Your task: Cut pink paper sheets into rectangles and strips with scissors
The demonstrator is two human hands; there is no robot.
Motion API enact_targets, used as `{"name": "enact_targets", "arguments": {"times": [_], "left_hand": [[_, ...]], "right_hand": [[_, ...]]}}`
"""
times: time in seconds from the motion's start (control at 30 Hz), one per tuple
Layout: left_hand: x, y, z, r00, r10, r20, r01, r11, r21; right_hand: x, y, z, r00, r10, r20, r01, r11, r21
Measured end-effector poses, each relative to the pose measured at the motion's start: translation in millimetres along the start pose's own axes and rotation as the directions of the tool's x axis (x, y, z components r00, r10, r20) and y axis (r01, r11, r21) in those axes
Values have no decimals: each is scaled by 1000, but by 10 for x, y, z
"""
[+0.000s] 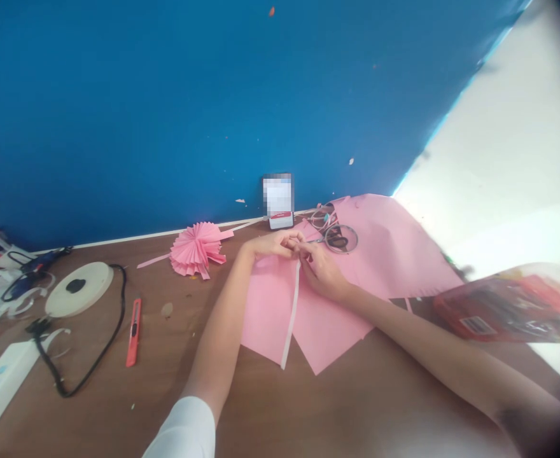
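My left hand [280, 243] and my right hand [322, 270] meet over pink paper sheets [328, 337], fingertips pinched close together. Between them is the upper end of a narrow white tape strip [289, 324], which runs down along the edge of the left-hand sheet towards me. Exactly how the fingers grip that end is too small to tell. Just beyond my right hand lie scissors [338, 242] and a metal ring [357, 240], on and beside more pink paper [389, 248]. Left of my hands rests a pleated pink paper fan [196, 249] with paper strips sticking out.
A phone [279, 200] leans on the blue wall [165, 114]. On the left are a red box cutter [133, 332], a round white device [79, 289] with a black cord [118, 337], and a power strip [3, 381]. A plastic-wrapped package [513, 305] stands right.
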State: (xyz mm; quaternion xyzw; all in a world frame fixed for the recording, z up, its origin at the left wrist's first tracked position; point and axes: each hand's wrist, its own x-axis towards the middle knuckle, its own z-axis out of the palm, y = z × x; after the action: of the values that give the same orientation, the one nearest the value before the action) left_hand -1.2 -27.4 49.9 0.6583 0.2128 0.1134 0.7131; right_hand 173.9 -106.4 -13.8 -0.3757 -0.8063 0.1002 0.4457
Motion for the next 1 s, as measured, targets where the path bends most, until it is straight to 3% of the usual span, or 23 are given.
{"name": "enact_targets", "arguments": {"times": [0.33, 0.63, 1.0], "left_hand": [[-67, -3, -70, 992, 23, -123, -15, 998, 61], [-24, 49, -8, 1000, 2, -28, -1, 999, 33], [29, -29, -2, 1000, -12, -28, 13, 1000, 12]], "right_hand": [[9, -24, -28, 1000, 12, -20, -12, 999, -34], [33, -31, -29, 999, 22, -45, -20, 999, 32], [-7, 27, 27, 998, -51, -23, 51, 999, -3]]}}
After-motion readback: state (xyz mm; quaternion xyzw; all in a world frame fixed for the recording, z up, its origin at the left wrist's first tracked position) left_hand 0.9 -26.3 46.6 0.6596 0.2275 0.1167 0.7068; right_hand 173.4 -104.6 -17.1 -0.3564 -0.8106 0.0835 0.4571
